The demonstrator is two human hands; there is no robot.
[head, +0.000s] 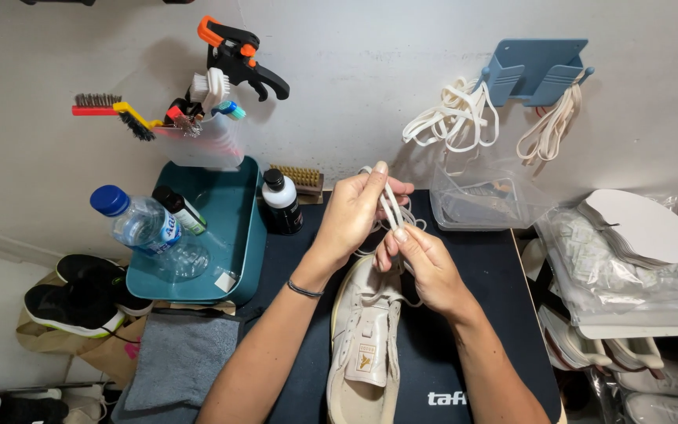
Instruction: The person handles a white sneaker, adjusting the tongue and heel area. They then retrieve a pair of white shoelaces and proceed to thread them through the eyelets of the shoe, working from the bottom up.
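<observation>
Cream sneaker (364, 345) toe-away, lengthwise | left hand (352, 210), right hand (425, 263) fingers pinching white lace (392, 206)

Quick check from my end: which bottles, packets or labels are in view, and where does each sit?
Water bottle: clear, blue cap and label, lying in the teal tray.
Dark bottle: green label, in the tray.
Black bottle: white label, right of the tray.
Clear packets: far right, under white insoles.
Shoe tongue label: small, on the beige shoe.
</observation>
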